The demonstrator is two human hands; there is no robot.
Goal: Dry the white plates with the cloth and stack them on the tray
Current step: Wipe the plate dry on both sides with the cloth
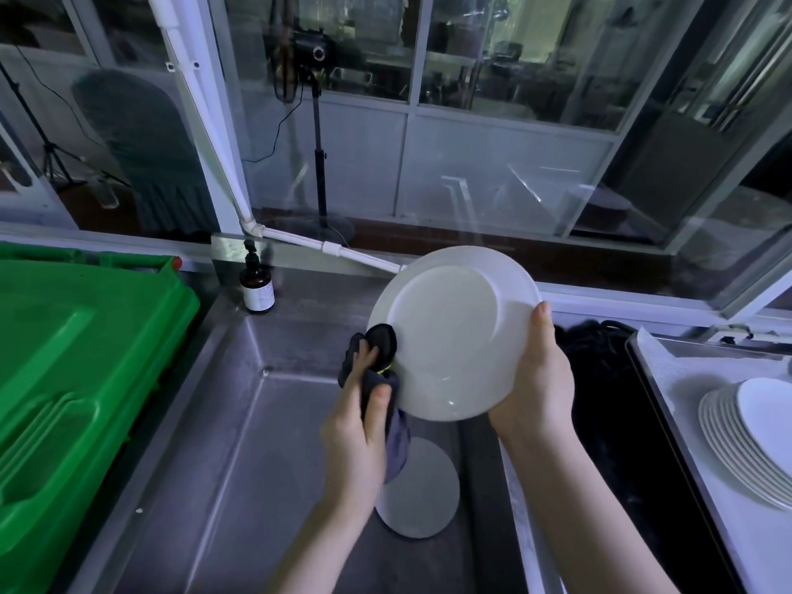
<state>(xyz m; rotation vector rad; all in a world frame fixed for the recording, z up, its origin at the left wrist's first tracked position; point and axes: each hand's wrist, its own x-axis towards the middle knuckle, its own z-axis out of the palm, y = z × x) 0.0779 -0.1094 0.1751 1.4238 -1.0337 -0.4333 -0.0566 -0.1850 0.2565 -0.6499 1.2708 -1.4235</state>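
Stainless steel sink (240, 422) across the middle, dull and scuffed; brown pump bottle (257, 287) with a pale label, upright on the sink's back left corner; green plastic bin lid (73, 370) just beside the sink on the left; white pipe (201, 122) slanting down behind the bottle, then along the back ledge; glass partition (493, 173) behind (full of reflections); beyond it a dark stand (317, 156) on a round base and a grey-green covered chair (145, 147); black cable-like tangle (600, 353) right of the sink.
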